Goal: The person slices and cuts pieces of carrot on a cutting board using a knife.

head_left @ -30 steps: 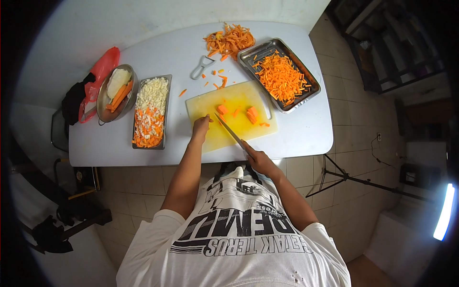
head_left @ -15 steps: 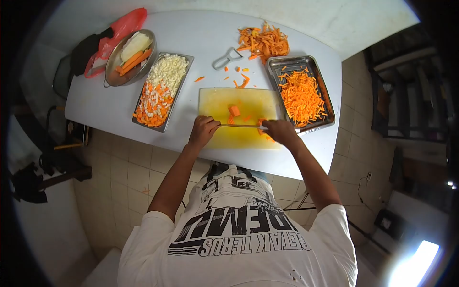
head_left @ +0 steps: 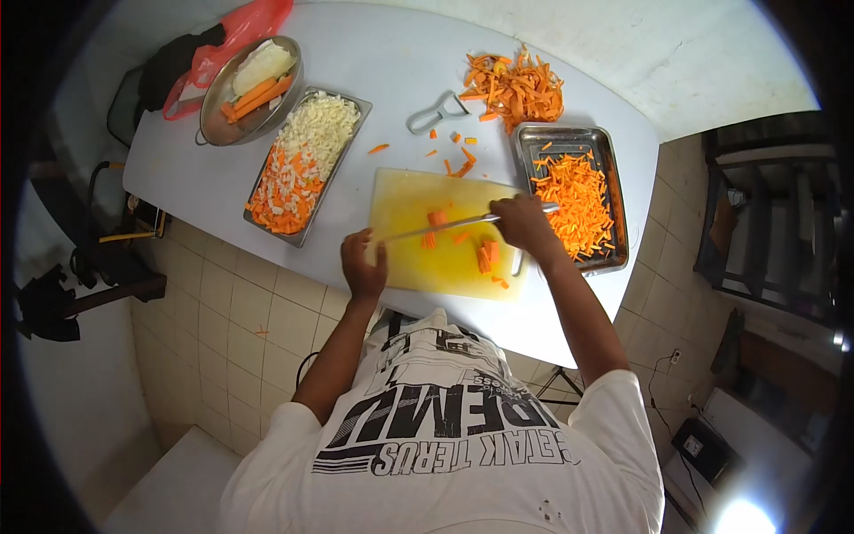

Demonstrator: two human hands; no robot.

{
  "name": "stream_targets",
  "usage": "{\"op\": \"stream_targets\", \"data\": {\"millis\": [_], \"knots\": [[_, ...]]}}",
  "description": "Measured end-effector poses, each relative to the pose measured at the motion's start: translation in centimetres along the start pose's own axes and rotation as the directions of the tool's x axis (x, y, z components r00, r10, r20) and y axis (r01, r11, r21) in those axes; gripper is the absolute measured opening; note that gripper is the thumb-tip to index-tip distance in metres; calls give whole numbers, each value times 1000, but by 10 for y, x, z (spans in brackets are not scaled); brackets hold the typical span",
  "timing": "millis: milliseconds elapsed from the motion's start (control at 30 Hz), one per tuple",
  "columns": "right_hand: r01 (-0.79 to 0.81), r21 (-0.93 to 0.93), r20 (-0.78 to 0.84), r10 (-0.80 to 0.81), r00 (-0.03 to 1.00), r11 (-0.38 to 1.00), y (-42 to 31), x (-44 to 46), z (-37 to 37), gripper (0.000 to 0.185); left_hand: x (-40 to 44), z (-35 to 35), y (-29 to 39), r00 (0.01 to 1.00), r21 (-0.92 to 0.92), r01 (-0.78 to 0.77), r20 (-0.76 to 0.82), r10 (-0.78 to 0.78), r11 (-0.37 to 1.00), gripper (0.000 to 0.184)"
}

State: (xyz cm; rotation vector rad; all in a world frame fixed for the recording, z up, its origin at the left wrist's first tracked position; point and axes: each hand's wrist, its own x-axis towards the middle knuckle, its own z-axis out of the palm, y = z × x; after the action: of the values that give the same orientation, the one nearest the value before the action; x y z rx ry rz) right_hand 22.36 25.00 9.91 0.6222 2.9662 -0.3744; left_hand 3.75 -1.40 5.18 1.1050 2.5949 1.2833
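Observation:
My right hand (head_left: 523, 222) is wrapped round the handle of a knife (head_left: 449, 224), whose blade slants across the yellowish cutting board (head_left: 414, 271). Near the blade's tip, at the board's left edge, my left hand (head_left: 363, 267) has its thumb apart from its fingers and grips nothing. A carrot chunk (head_left: 436, 217) lies by the blade with thin slices beside it. Closer to me, more cut carrot pieces (head_left: 487, 256) rest on the right part of the board.
At right stands a metal tray (head_left: 616, 196) of carrot sticks (head_left: 574, 205). Carrot peelings (head_left: 516, 89) and a peeler (head_left: 438, 114) lie behind the board. To the left are a tray (head_left: 336, 173) of chopped white and orange vegetables and a metal bowl (head_left: 218, 125) with whole carrots (head_left: 260, 95).
My left hand has come off the knife's tip end and opened, moving slightly left and nearer to me. The knife has tilted, its handle end farther from me. The view has turned slightly.

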Motion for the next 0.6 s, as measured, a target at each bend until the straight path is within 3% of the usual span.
{"op": "stream_targets", "data": {"millis": [33, 100, 133, 167, 233, 300, 467, 600], "knots": [[-56, 48, -56, 59, 997, 997, 1, -10, -18, 11, -3, 1, -1, 971, -59, 218, -82, -223, 974, 36], [-117, 294, -249, 194, 949, 949, 11, -41, -46, 9, -6, 23, 7, 974, 62, 144, 168, -152, 988, 36], [-186, 374, -249, 292, 924, 909, 16, -60, -51, 10, -4, 35, 14, 950, 113, 88, 290, -118, 990, 36], [-250, 452, -245, 388, 888, 856, 18, -80, -55, 11, 0, 41, 24, 927, 178, 46, 358, -109, 983, 36], [-281, 510, -394, 511, 764, 813, 14, -122, -47, 15, 13, 48, 41, 868, 292, -63, 488, -92, 954, 34], [-389, 590, -281, 632, 722, 707, 4, -165, -31, 29, 16, 59, 34, 855, 246, -125, 518, -21, 961, 32], [-551, 646, -127, 786, 605, 529, -59, -249, 21, 13, 19, 73, 28, 798, 220, -290, 592, 109, 931, 32], [-594, 682, -34, 829, 558, 427, -114, -286, 56, 18, 28, 66, 23, 747, 205, -366, 647, 155, 908, 35]]}}
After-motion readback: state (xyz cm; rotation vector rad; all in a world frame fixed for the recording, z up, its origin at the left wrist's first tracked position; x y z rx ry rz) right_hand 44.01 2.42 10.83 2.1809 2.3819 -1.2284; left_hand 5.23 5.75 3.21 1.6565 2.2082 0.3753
